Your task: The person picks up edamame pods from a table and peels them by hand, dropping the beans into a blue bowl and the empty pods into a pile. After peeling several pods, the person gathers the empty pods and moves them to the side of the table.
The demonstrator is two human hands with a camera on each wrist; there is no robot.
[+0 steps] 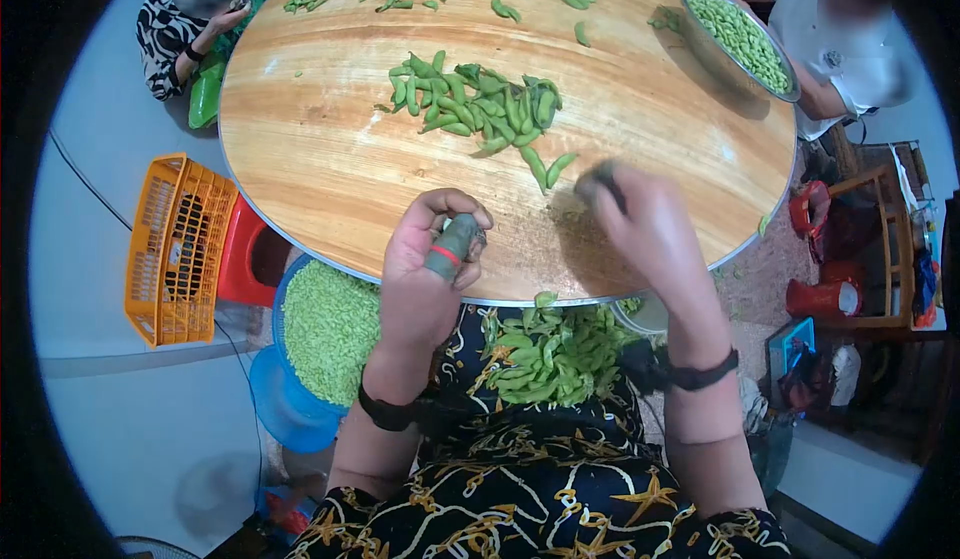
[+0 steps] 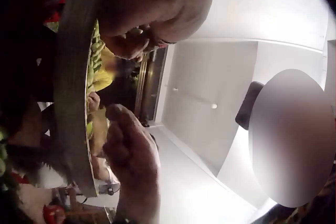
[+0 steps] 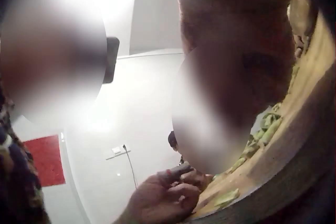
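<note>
My left hand (image 1: 432,259) is raised over the near table edge, its fingers curled in toward the thumb. A grey-green cover with a red band (image 1: 447,256) wraps that thumb. Whatever lies inside the curled fingers is hidden. To the right, my right hand (image 1: 645,224) hangs blurred over the table, a dark cover at its thumb; I cannot tell whether it holds anything. Two loose soybean pods (image 1: 547,169) lie just left of it. Beyond both hands is a pile of green soybean pods (image 1: 470,104). More pods (image 1: 550,354) fill my lap.
The round wooden table (image 1: 320,159) spans the front. A blue basin of shelled beans (image 1: 325,329) stands at lower left, near an orange crate (image 1: 165,249) and red stool (image 1: 250,254). A metal bowl of beans (image 1: 740,44) sits far right. Other people sit across the table.
</note>
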